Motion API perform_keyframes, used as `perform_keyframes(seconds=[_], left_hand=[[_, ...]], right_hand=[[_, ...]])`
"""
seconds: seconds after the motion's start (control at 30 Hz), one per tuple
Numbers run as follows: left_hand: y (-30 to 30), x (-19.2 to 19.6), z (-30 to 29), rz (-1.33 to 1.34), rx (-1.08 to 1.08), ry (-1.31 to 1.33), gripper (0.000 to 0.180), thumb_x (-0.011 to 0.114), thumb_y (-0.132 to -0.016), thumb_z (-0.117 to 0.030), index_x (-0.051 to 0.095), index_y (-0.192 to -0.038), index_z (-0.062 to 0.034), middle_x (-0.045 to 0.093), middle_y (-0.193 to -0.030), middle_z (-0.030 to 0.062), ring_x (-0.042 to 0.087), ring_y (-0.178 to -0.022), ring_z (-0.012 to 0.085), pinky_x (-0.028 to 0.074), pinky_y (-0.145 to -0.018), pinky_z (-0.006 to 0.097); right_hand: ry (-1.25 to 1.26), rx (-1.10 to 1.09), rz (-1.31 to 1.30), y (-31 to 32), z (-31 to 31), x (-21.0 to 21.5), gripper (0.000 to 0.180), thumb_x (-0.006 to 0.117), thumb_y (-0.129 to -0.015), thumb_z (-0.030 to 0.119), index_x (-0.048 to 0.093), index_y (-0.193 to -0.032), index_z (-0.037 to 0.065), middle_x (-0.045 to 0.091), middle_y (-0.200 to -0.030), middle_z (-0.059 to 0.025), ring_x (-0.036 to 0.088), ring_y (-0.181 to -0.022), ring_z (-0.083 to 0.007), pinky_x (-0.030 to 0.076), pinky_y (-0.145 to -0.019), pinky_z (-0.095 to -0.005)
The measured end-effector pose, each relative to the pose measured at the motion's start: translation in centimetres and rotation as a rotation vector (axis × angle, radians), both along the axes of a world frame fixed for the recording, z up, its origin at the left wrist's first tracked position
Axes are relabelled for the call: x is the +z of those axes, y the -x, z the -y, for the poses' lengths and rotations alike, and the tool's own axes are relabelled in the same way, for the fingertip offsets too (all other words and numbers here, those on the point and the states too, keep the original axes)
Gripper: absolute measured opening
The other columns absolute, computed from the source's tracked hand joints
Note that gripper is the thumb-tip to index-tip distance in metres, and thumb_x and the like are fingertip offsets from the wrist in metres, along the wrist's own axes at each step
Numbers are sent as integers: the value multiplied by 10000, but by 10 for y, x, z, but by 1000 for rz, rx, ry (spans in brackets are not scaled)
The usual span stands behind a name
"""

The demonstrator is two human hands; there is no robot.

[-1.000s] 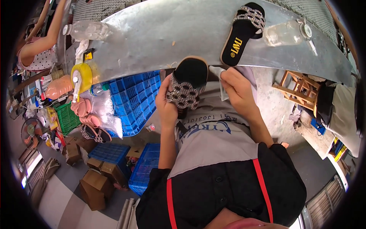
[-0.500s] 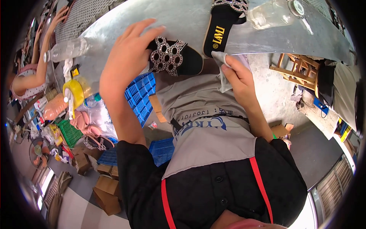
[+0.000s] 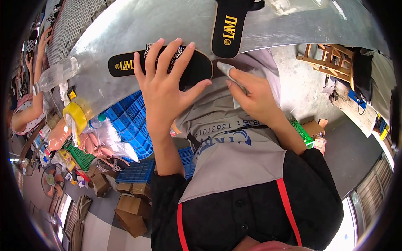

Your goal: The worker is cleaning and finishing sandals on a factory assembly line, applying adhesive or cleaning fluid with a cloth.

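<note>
My left hand (image 3: 165,85) is spread flat over a black slide sandal (image 3: 197,69) lying near the front edge of the metal table (image 3: 98,56). Its fingers cover much of the jewelled strap, and whether they press on it I cannot tell. Pinched between thumb and fingers of my right hand (image 3: 256,93) is a pale grey cloth (image 3: 226,69), held just off the table edge beside the sandal's toe. A second black sandal (image 3: 228,33) rests on the table above, its heel end toward me and its strap mostly out of view.
Clear plastic bottles stand out at the table's left (image 3: 60,74) and far right. Blue crates (image 3: 130,123) sit below the left edge, near a yellow tape roll (image 3: 75,116). A wooden stool (image 3: 328,62) is at the right. Another person's arm (image 3: 37,98) shows far left.
The near sandal has turned so its heel points left and its insole shows. My left hand has come down over its strap. My right hand, still with the cloth, has shifted slightly left and lower.
</note>
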State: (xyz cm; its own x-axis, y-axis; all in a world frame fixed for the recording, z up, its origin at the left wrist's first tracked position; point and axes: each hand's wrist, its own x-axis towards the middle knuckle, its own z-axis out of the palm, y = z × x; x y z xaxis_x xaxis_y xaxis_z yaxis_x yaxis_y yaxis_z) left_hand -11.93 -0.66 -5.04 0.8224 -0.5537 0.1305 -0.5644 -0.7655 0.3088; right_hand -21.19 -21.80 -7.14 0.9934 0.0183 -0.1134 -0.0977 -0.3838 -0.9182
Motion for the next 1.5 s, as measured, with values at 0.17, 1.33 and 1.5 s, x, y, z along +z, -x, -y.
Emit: perform_keyframes(seconds=[0.17, 1.33, 1.5], left_hand=[[-3, -10, -2, 47, -67, 3, 707, 800, -700, -552, 671, -1319, -235, 566, -1378, 13, 456, -1346, 287, 198, -1170, 576], [-5, -16, -2, 42, -78, 49, 676, 808, -683, -526, 668, -1271, -225, 556, -1346, 16, 465, -1324, 265, 175, -1161, 573], [-3, -14, -3, 24, -87, 46, 673, 807, -690, -535, 667, -1269, -221, 557, -1347, 19, 466, -1327, 266, 178, -1159, 574]], right_hand=[[203, 51, 109, 5, -6, -3, 228, 627, -878, -49, 629, -1098, 13, 517, -787, -115, 542, -633, -290, 433, -558, -382], [361, 56, 78, -23, -21, 6, 347, 598, -861, 12, 644, -1198, 81, 594, -822, -106, 630, -684, -320, 484, -563, -421], [444, 77, 35, -4, -19, 11, 381, 599, -850, 27, 642, -1221, 103, 613, -861, -104, 654, -709, -313, 503, -567, -420]])
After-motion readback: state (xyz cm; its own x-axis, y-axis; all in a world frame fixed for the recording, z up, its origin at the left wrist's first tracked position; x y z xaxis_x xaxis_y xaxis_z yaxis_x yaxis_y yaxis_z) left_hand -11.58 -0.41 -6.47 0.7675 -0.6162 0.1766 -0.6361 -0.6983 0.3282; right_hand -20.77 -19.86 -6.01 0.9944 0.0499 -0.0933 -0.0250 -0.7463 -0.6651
